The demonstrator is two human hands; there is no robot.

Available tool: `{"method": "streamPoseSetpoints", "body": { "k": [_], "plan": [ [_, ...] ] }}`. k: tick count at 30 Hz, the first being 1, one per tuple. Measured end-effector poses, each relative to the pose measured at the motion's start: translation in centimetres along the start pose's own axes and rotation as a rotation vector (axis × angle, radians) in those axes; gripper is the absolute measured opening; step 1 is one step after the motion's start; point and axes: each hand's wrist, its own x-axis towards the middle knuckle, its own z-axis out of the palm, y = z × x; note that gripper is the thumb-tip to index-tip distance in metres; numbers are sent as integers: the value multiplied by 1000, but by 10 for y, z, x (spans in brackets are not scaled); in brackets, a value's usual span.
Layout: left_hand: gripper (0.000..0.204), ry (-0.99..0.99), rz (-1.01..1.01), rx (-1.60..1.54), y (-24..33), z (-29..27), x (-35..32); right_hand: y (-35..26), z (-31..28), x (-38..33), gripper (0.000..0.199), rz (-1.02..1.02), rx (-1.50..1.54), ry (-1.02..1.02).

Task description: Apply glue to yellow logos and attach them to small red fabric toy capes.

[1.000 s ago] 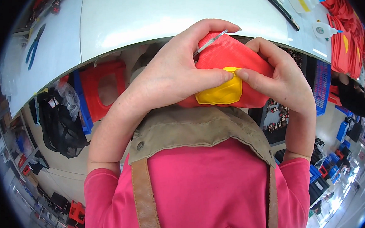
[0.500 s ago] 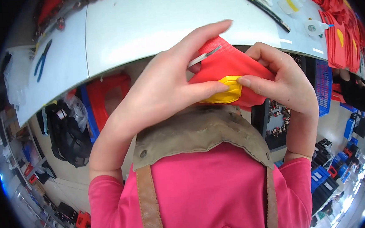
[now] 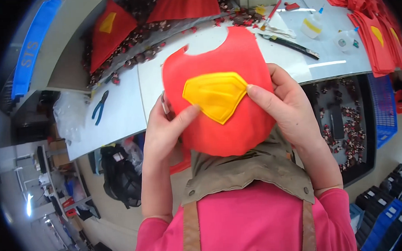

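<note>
While the white worktable (image 3: 117, 112) fills the background, a red felt piece (image 3: 225, 69) is held up flat over its near edge. Left hand (image 3: 164, 132) and right hand (image 3: 292, 106) each grip a side, thumbs pressing the yellow shield patch (image 3: 215, 94) in its middle. Blue pliers (image 3: 99, 106) lie off left.

A pale grey worktable (image 3: 117, 107) spans the upper view beyond the hands; blue pliers (image 3: 99, 105) lie left of them; stacked red pieces (image 3: 379, 36) far right; blue crates (image 3: 381, 215) stand on the floor lower right.
</note>
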Motion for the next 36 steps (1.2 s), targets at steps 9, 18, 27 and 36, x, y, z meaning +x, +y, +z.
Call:
{"method": "streamPoseSetpoints", "body": {
  "k": [9,18,27,36],
  "plan": [
    [53,10,-157,36,23,-13,14,-3,7,-1,49,86,105,-159],
    [67,-67,-254,166,15,-33,32,4,9,-7,50,68,159,-187],
    [57,-218,-309,96,7,-40,44,4,10,-8,59,121,191,-255],
    [63,-252,-320,69,7,-36,47,7,13,-7,60,133,185,-256]
  ]
}}
